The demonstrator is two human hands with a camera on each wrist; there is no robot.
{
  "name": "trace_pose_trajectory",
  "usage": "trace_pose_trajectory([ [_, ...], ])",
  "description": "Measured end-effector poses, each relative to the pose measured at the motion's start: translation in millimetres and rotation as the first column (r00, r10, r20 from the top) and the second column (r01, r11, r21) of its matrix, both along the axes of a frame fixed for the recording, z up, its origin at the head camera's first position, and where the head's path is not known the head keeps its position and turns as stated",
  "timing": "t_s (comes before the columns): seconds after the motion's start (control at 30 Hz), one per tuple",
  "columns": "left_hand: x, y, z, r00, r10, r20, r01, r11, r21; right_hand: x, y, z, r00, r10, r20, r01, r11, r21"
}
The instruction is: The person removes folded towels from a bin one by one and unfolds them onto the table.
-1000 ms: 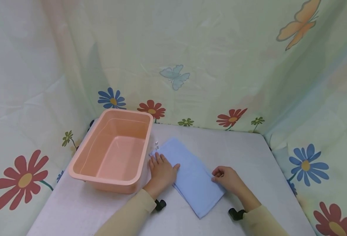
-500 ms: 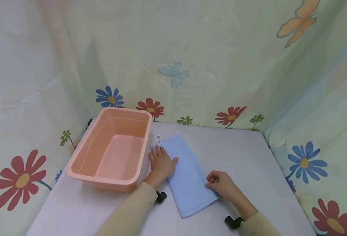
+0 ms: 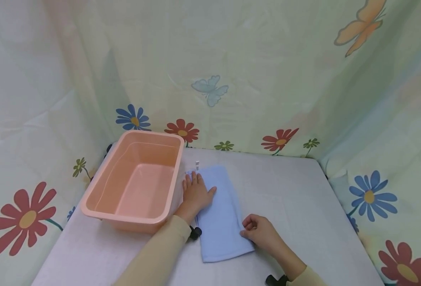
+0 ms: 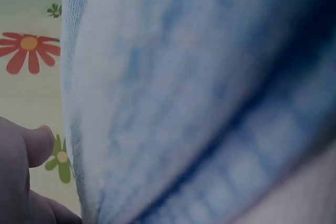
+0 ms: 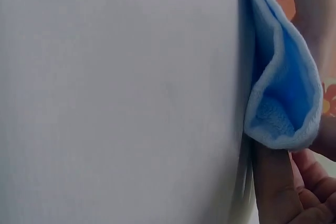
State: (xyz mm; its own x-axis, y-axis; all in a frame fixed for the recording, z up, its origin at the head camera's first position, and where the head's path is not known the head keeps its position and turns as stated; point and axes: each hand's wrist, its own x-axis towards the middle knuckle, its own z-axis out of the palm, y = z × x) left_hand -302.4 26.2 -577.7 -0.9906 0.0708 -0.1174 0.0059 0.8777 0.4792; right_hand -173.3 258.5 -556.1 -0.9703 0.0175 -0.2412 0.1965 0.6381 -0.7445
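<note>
A folded light-blue towel (image 3: 220, 212) lies lengthwise on the table, a small white tag at its far left corner. My left hand (image 3: 196, 194) rests flat on its far left part, fingers stretched forward and thumb out to the side. Curled at the towel's right edge, my right hand (image 3: 262, 232) seems to pinch it between thumb and fingers. In the right wrist view the towel's folded end (image 5: 286, 87) gapes a little, and one digit (image 5: 273, 184) reaches under it. The left wrist view is mostly filled by blurred blue fabric (image 4: 157, 77).
A pink plastic basin (image 3: 133, 220) stands left of the towel, close to the left forearm. White cloth covers the table (image 3: 285, 186). A flowered curtain (image 3: 260, 71) encloses the back and sides. Black wrist devices (image 3: 276, 280) sit on both wrists.
The towel has turned, its near end swinging left, so it now lies straighter front to back. My right hand has moved left and nearer with it; the left hand has stayed on top.
</note>
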Motion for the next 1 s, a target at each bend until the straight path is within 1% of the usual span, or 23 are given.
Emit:
trace_pose_trajectory([
  [0.1,-4.9,-3.1,-3.0,1.0,-0.015,-0.008,0.015,0.999,0.041,3.7,-6,-0.5,1.0,0.004,0.006,-0.003,1.0,-0.014],
  [0.2,-6.2,-6.4,-0.7,0.999,-0.031,-0.014,0.032,0.996,0.079,6.7,-12,-1.1,1.0,0.009,-0.003,-0.009,0.999,-0.033],
  [0.3,-4.5,-8.0,3.8,0.999,-0.046,-0.019,0.047,0.996,0.078,8.2,-15,-1.5,1.0,0.003,-0.005,-0.003,0.999,-0.039],
  [0.47,3.2,-8.5,7.2,0.998,-0.055,-0.018,0.056,0.997,0.061,6.0,-12,-2.5,1.0,-0.009,-0.007,0.009,1.0,-0.002],
  [0.63,18.7,-8.9,6.5,0.998,-0.063,-0.008,0.063,0.997,0.044,-2.2,0,3.2,1.0,-0.007,-0.021,0.007,1.0,0.012],
  [0.73,31.5,-9.8,6.2,0.998,-0.057,0.0,0.057,0.997,0.051,-12.4,6,8.2,0.999,-0.007,-0.043,0.008,1.0,0.01],
  [0.87,51.1,-12.4,7.7,0.998,-0.055,-0.009,0.056,0.997,0.057,-34.7,7,17.5,0.994,0.009,-0.108,-0.008,1.0,0.01],
  [1.0,72.9,-15.7,8.8,0.997,-0.071,-0.034,0.072,0.997,0.041,-62.2,-3,27.4,0.976,0.078,-0.203,-0.074,0.997,0.025],
])
